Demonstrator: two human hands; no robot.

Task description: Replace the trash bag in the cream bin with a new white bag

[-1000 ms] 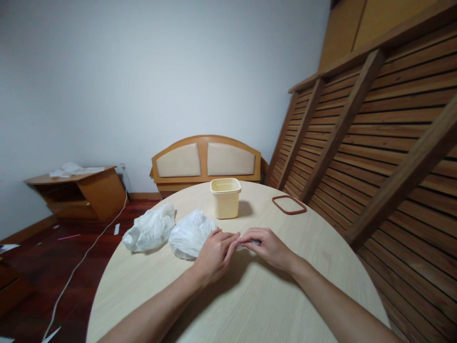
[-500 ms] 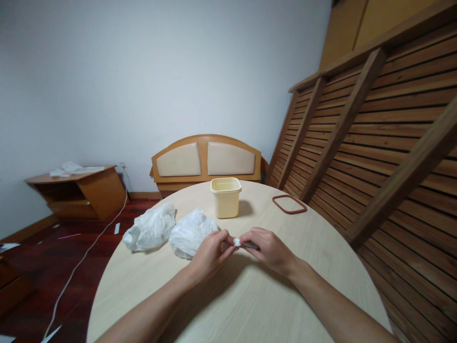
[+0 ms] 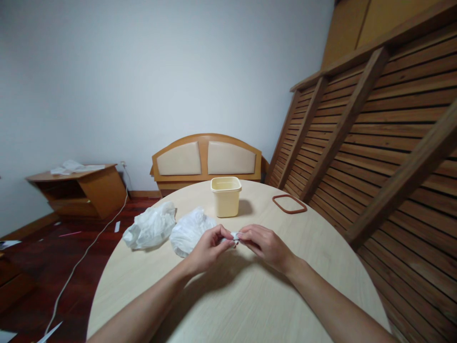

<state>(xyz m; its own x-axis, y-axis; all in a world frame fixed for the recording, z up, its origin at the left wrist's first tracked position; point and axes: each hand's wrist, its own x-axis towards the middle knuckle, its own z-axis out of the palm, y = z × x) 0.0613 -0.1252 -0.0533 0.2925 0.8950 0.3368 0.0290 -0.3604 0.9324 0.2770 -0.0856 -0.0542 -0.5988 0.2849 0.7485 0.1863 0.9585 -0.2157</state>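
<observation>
Both of my hands meet over the round table, pinching a small white bundle [image 3: 235, 236] between the fingertips. It looks like crumpled thin plastic, but fingers cover most of it. My left hand [image 3: 211, 245] is closed on its left end, and my right hand [image 3: 266, 245] is closed on the right end. Just left of my left hand lies a puffy white plastic bag [image 3: 191, 231]. A second white plastic bag [image 3: 150, 226] rests farther left. Beyond my hands stands an upright pale yellow bin [image 3: 227, 202], its top uncovered.
A brown rounded-square ring frame [image 3: 290, 209] lies at the right of the pale wooden table [image 3: 285, 305]. Slatted wooden panels [image 3: 357, 143] lean along the right side. Behind are a headboard [image 3: 207, 159] and a low cabinet [image 3: 82, 190]. A white cable [image 3: 85, 259] crosses the floor.
My hands have shifted slightly and turned around the white bundle, the left fingers now higher on it. The bags, bin and ring frame stay where they were.
</observation>
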